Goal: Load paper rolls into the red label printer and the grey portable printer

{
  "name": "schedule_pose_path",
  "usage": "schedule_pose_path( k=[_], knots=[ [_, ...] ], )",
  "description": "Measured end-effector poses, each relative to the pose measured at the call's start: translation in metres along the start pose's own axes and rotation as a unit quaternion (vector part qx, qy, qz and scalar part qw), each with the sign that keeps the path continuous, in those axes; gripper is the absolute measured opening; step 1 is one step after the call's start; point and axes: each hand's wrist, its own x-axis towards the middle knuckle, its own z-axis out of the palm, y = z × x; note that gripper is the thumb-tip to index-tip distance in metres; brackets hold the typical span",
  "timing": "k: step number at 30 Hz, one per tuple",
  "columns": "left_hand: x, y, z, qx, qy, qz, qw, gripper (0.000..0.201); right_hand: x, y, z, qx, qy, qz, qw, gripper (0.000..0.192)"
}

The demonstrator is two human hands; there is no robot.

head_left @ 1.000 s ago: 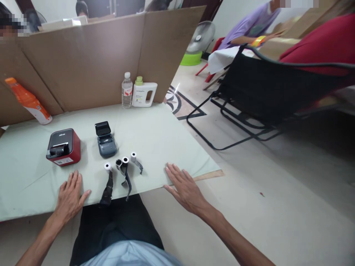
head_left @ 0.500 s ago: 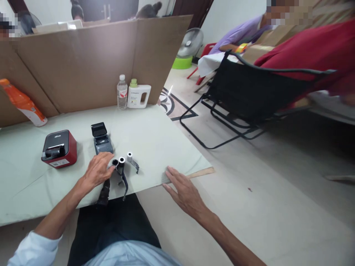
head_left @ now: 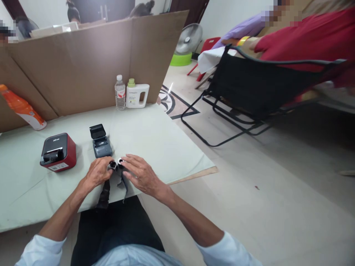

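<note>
My left hand (head_left: 97, 171) has its thumb and fingers around the side of a dark-cored roll (head_left: 113, 165), whose wide dark strip (head_left: 104, 194) trails to the table's front edge. Beside it stands a small white roll (head_left: 120, 162) with a black core and a grey strip hanging down. At this white roll's right side is my right hand (head_left: 142, 175), thumb and fingers apart, fingertips touching or very near it. Just behind the left hand sits a small grey portable printer (head_left: 102, 147), its black lid (head_left: 97, 131) raised.
A red and black label printer (head_left: 58, 152) stands left on the cloth-covered table (head_left: 24, 184). Behind are an orange bottle (head_left: 23, 109), a water bottle (head_left: 120, 93), a white jug (head_left: 137, 96) and a cardboard screen (head_left: 91, 66). A black folding chair (head_left: 257, 87) and people are at right.
My right hand has moved left from the table's edge to the rolls and now covers the separate white roll with its strip. My left hand remains at the dark-cored roll.
</note>
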Motion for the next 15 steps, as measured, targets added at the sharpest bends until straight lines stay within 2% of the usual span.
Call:
schedule_pose_path(
  k=[5,9,15],
  knots=[
    [-0.001,0.0,0.001,-0.018,0.003,0.021,1.0,0.029,0.008,0.008,0.007,0.008,-0.008,-0.006,1.0,0.033],
    [-0.002,0.005,-0.007,-0.066,0.018,0.041,0.997,0.022,0.011,0.011,0.005,0.038,-0.008,0.014,0.999,0.035],
    [-0.009,0.008,-0.029,-0.162,0.097,0.063,0.98,0.027,0.029,0.002,-0.004,0.153,0.03,0.067,0.986,0.033]
  ],
)
